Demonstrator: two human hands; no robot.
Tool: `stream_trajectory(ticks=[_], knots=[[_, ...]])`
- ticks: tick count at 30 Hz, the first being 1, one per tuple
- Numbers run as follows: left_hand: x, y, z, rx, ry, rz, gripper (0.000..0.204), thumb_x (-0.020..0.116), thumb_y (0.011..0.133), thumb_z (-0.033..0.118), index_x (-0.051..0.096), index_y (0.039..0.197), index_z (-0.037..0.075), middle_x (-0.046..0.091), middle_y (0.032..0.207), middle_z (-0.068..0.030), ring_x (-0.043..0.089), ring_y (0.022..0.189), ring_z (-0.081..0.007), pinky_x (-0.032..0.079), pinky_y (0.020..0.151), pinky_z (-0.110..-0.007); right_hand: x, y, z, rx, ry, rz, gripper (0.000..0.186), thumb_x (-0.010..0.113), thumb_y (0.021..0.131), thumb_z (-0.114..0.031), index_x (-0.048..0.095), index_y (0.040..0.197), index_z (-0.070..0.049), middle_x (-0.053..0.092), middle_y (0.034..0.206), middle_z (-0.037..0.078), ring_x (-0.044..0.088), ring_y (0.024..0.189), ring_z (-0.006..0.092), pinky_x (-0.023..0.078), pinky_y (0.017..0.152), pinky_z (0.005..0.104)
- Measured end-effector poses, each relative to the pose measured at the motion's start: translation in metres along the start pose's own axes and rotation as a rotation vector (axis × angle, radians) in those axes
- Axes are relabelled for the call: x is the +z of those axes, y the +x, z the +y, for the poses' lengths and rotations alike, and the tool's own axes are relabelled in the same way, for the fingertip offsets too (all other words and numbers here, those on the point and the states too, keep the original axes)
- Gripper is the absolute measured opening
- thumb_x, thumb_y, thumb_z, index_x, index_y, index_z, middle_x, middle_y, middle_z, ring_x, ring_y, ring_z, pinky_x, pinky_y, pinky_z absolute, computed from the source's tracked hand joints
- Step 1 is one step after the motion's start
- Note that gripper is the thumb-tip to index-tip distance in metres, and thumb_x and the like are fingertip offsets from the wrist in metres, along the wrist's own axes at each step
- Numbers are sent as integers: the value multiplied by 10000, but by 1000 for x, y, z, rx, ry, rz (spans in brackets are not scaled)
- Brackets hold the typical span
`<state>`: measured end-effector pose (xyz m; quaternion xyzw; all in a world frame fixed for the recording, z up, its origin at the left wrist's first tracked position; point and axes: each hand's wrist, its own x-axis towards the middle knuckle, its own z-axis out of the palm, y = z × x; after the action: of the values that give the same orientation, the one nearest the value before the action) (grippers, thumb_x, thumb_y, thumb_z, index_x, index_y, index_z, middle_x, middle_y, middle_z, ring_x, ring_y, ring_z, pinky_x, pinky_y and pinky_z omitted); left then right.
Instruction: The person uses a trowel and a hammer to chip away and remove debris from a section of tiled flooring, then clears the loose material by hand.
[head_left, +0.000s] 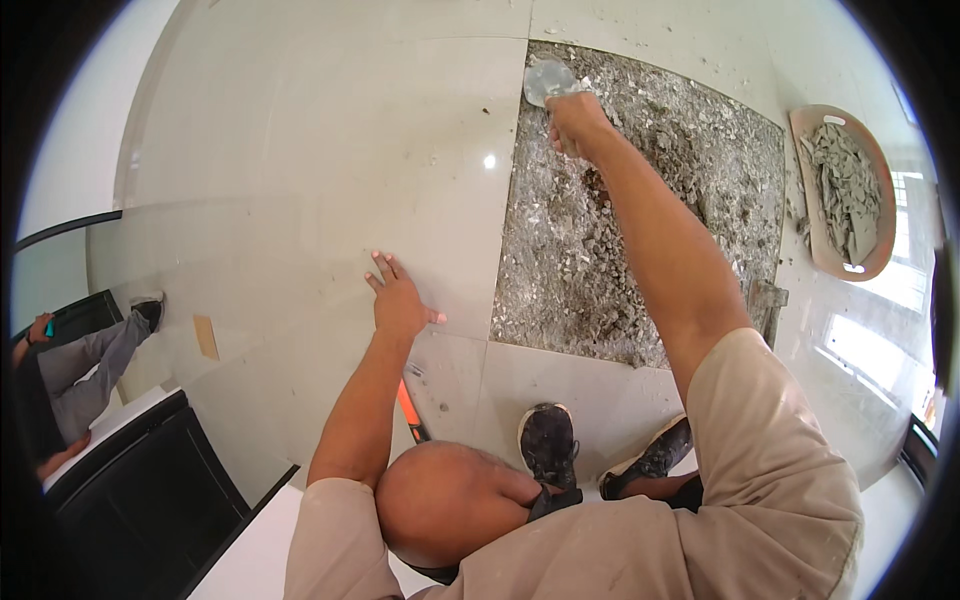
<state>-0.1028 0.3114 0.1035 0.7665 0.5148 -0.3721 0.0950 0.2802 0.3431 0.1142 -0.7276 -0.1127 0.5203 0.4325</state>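
Showing at the far left is another person [85,375] in grey trousers, one leg stretched toward the tiled floor, with a black-fronted piece of furniture [150,490] below. A small tan rectangular piece [205,337] lies on the pale, glossy floor tiles [300,200] to the right of that person. Farther right, the left hand [402,302] is spread on the tiles, fingers apart, palm down, grasping nothing. An orange-and-black tool [408,405] lies on the floor by the left forearm, partly hidden by it and by the bent knee [450,500]. Next comes the square bed of broken grey rubble [570,270], bordered by tiles, with two black shoes [548,440] on the floor below its near edge. At the bed's far left corner is a clear, rounded piece [549,80], held in the curled fingers of the right hand [580,122], whose arm reaches across the rubble; how the thumb sits cannot be told. A worn, blocky object [768,298] lies at the bed's right edge, near the lower corner. Beyond it, at the right, stands an oval orange-brown tray [880,220] with cut-out handles, heaped with flat grey fragments [848,190].
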Motion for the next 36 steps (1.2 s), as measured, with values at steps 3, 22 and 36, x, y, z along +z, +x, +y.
stream_trajectory(ticks=[3,22,36], knots=[[0,1,-1,-7,-22,-8,1510,923,582,584,24,1566,-125,11,1661,-316,96,1523,-521,257,1242,-472,-6,7,-11,-35,21,49,242,563,925,-142,583,841,84,600,660,190,577,493,273,443,403,404],[0,3,1,-5,-147,45,1578,979,490,522,14,1567,-110,0,1659,-315,170,1494,-552,309,1222,-477,0,-16,28,-50,668,-340,268,430,1055,-217,540,1118,19,533,744,38,499,573,130,469,484,288],[2,-2,-8,-46,-148,63,1574,984,492,508,10,1578,-82,3,1671,-284,223,1484,-533,342,1212,-454,-101,-138,104,-52,79,329,232,523,1032,-198,519,1180,-19,542,793,63,512,610,137,458,513,298]])
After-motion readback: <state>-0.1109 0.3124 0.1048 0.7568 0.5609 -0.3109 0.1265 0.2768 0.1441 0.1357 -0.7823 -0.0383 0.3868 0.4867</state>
